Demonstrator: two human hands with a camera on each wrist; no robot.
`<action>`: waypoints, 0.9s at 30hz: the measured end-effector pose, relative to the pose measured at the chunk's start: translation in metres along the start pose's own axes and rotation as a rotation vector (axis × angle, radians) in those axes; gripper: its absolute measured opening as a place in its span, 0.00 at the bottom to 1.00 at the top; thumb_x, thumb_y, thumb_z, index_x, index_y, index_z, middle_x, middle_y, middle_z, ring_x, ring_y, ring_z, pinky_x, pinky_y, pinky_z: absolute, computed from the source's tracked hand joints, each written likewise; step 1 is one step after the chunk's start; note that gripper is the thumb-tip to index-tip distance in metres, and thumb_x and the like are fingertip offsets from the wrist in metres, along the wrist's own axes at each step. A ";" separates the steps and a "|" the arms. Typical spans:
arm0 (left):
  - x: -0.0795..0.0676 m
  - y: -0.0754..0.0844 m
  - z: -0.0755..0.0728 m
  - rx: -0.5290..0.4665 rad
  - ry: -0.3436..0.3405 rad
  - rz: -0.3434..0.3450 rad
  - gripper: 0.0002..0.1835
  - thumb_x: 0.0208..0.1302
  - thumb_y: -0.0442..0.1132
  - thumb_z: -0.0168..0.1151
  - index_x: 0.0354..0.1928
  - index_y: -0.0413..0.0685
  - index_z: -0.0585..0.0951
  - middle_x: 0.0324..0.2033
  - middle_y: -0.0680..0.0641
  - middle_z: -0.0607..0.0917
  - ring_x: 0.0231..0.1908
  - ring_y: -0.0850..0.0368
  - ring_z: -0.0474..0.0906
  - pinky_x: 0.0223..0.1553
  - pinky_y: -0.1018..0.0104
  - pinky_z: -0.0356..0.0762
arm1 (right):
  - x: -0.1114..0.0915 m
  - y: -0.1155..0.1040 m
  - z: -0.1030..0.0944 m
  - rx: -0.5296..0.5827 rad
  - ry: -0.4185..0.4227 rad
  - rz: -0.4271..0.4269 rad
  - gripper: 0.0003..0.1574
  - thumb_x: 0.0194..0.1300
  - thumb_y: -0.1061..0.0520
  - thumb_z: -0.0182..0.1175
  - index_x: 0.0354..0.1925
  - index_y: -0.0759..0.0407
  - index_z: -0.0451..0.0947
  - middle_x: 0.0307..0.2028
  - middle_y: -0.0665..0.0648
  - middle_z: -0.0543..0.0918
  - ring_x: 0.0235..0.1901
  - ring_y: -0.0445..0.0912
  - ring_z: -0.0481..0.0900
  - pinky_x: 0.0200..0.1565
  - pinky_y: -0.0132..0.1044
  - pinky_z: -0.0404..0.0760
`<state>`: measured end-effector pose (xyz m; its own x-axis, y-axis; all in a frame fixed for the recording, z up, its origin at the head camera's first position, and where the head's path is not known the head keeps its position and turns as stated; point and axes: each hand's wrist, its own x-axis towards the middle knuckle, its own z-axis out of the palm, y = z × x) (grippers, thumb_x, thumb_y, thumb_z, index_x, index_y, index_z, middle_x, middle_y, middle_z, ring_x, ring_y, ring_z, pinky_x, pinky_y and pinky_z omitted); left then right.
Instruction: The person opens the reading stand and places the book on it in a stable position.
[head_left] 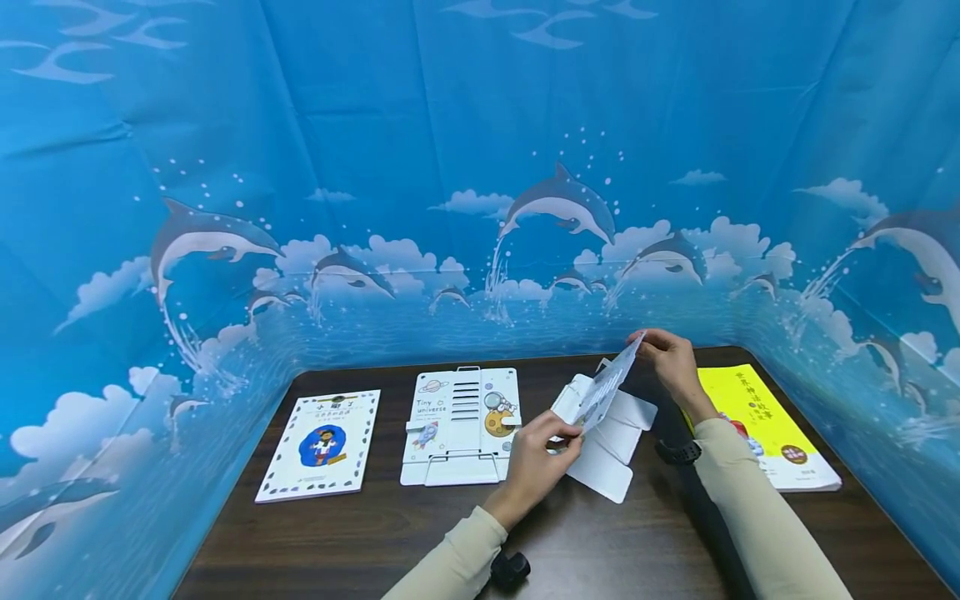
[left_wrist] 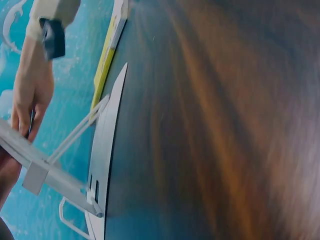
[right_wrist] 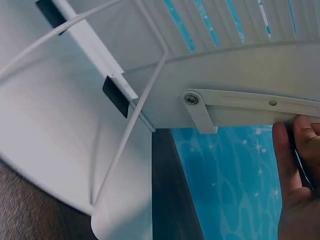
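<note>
Pinching on both sides: left hand (head_left: 536, 458) is gripping the near edge of a white folding stand (head_left: 607, 387) between thumb and fingers; right hand (head_left: 675, 362) is gripping its far upper edge the same way. Raised panel is standing tilted between the two hands, its printed face turning toward the left. Base plates (head_left: 603, 479) are resting on the table (head_left: 360, 542), right of centre. Right-wrist view: a thin wire prop (right_wrist: 131, 120) is slanting across the angle between the panels; slots are showing curtain through the raised one, and a small riveted clip (right_wrist: 200, 111) is hanging from its edge.

Dark wrist cameras are riding at both wrists, below pale sleeves (head_left: 757, 508).

Left of the held stand, a second stand (head_left: 461, 400) is lying folded, showing "Tiny universe", a rocket and an astronaut. Farther left, a white book (head_left: 322, 479) with a blue oval picture is lying well apart from the hands. On the right, a yellow book (head_left: 757, 408) is lying partly behind the right forearm. Beyond the table, a blue dolphin curtain (head_left: 420, 125) is hanging.
</note>
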<state>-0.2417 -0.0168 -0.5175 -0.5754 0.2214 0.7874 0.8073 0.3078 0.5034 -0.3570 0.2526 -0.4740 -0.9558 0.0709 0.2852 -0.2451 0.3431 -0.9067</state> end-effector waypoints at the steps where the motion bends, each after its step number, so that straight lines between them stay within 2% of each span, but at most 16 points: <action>1: 0.000 0.002 0.002 0.004 0.003 0.008 0.10 0.59 0.23 0.74 0.39 0.43 0.90 0.33 0.49 0.87 0.32 0.62 0.88 0.36 0.79 0.85 | 0.002 0.000 0.001 -0.006 -0.010 0.015 0.17 0.81 0.64 0.56 0.61 0.68 0.82 0.59 0.70 0.84 0.45 0.34 0.84 0.54 0.34 0.88; 6: -0.001 0.012 0.010 0.031 0.003 0.056 0.09 0.59 0.25 0.76 0.39 0.43 0.91 0.32 0.50 0.87 0.32 0.62 0.87 0.37 0.81 0.84 | 0.013 -0.006 0.013 -0.011 -0.051 0.068 0.17 0.83 0.61 0.54 0.60 0.64 0.83 0.61 0.68 0.84 0.55 0.52 0.82 0.50 0.24 0.81; 8: 0.000 0.015 0.015 0.043 -0.006 0.060 0.08 0.60 0.26 0.77 0.39 0.43 0.91 0.32 0.50 0.87 0.33 0.64 0.87 0.38 0.82 0.84 | 0.017 -0.009 0.019 -0.004 -0.069 0.071 0.16 0.83 0.61 0.54 0.60 0.64 0.84 0.61 0.68 0.84 0.56 0.55 0.81 0.48 0.24 0.79; 12: 0.000 0.023 0.024 0.108 -0.020 0.071 0.06 0.61 0.31 0.78 0.39 0.45 0.91 0.33 0.53 0.88 0.34 0.66 0.86 0.40 0.85 0.81 | 0.021 -0.013 0.027 0.015 -0.102 0.056 0.18 0.85 0.59 0.52 0.59 0.66 0.83 0.59 0.69 0.84 0.52 0.52 0.83 0.45 0.27 0.80; 16: 0.001 0.029 0.032 0.241 0.000 0.155 0.06 0.61 0.34 0.79 0.38 0.49 0.91 0.33 0.56 0.87 0.33 0.67 0.83 0.40 0.84 0.79 | 0.021 -0.017 0.034 0.031 -0.143 0.052 0.19 0.84 0.57 0.52 0.59 0.67 0.83 0.58 0.70 0.83 0.44 0.44 0.83 0.43 0.28 0.81; 18: 0.000 0.033 0.036 0.290 0.013 0.195 0.06 0.60 0.35 0.79 0.38 0.50 0.91 0.32 0.57 0.87 0.33 0.67 0.82 0.40 0.83 0.79 | 0.020 -0.019 0.037 0.026 -0.176 0.035 0.19 0.84 0.56 0.54 0.59 0.67 0.83 0.58 0.71 0.83 0.44 0.44 0.84 0.43 0.28 0.81; 21: 0.000 0.039 0.041 0.297 0.012 0.205 0.06 0.60 0.36 0.80 0.38 0.50 0.91 0.32 0.57 0.86 0.34 0.67 0.81 0.40 0.83 0.78 | 0.018 -0.024 0.041 0.036 -0.229 0.005 0.19 0.83 0.57 0.55 0.60 0.68 0.82 0.60 0.72 0.83 0.47 0.47 0.84 0.43 0.29 0.82; 24: -0.001 0.044 0.045 0.282 0.009 0.185 0.06 0.61 0.37 0.79 0.38 0.50 0.90 0.31 0.56 0.85 0.32 0.68 0.79 0.38 0.85 0.76 | 0.017 -0.028 0.046 0.077 -0.283 -0.017 0.19 0.83 0.57 0.55 0.60 0.69 0.81 0.60 0.73 0.82 0.49 0.49 0.85 0.44 0.30 0.83; 27: -0.001 0.046 0.048 0.266 0.015 0.170 0.05 0.62 0.37 0.79 0.38 0.49 0.90 0.31 0.56 0.83 0.31 0.68 0.77 0.36 0.86 0.73 | 0.015 -0.033 0.052 0.119 -0.321 -0.028 0.19 0.84 0.57 0.54 0.59 0.70 0.81 0.59 0.73 0.81 0.45 0.45 0.85 0.42 0.31 0.83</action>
<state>-0.2103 0.0411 -0.5124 -0.4317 0.2777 0.8582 0.8280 0.4995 0.2548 -0.3721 0.1941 -0.4561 -0.9460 -0.2424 0.2155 -0.2713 0.2273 -0.9353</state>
